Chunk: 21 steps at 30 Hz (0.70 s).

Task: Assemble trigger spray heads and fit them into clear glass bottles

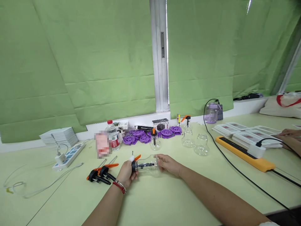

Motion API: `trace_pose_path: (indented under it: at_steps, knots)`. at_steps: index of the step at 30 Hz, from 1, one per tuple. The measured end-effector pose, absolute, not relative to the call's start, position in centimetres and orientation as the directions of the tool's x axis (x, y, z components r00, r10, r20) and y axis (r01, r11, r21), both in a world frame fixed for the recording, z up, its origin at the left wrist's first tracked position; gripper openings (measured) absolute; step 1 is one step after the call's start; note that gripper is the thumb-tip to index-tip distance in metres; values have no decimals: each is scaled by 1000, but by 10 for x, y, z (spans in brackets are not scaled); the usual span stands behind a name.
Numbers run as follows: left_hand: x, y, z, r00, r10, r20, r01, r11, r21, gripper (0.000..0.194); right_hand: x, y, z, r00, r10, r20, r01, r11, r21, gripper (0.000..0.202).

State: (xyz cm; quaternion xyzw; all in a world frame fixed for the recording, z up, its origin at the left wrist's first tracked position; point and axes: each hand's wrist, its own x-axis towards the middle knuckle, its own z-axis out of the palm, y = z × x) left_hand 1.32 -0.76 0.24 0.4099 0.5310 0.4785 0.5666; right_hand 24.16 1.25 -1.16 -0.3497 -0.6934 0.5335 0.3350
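The left hand (127, 173) clamps the spray pump (135, 164), the right hand (168, 164) grips the clear bottle (150, 165) sideways over the desk (164, 201); slippery plastic could twist loose and drop.

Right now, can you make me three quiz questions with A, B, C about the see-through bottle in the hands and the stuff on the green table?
1. Where do the loose orange-and-black spray pump heads lie?
A. beside the left hand
B. on the windowsill
C. inside a bottle

2. What colour are the flat plastic gear pieces by the window?
A. red
B. purple
C. yellow

3. How is the clear plastic bottle held?
A. upright
B. upside down
C. sideways

Answers: 1 A, they rest on the table just left of that hand. 2 B, all look purple. 3 C, the right hand grips its body while its pump end points left.
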Motion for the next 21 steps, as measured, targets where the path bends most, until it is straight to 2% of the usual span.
trace_pose_path:
  at_steps: [5,8,13,17,21]
  knots:
    - [11,-5,4,-54,978,-201,-115,194,974,44,245,15,-14,-580,790,200,60,286,-956,94]
    - [12,-6,3,-50,978,-201,-89,196,976,45,246,16,-17,-564,801,200,71,288,-955,82]
    - [16,-8,2,-43,979,-200,-74,196,978,44,246,17,-19,-569,812,129,27,175,-984,70]
    - [19,-10,4,-23,981,-191,-83,188,979,43,243,16,-16,-542,838,60,70,116,-991,53]
    - [18,-10,6,-24,983,-180,-99,177,979,42,242,15,-13,-529,849,15,123,94,-988,59]
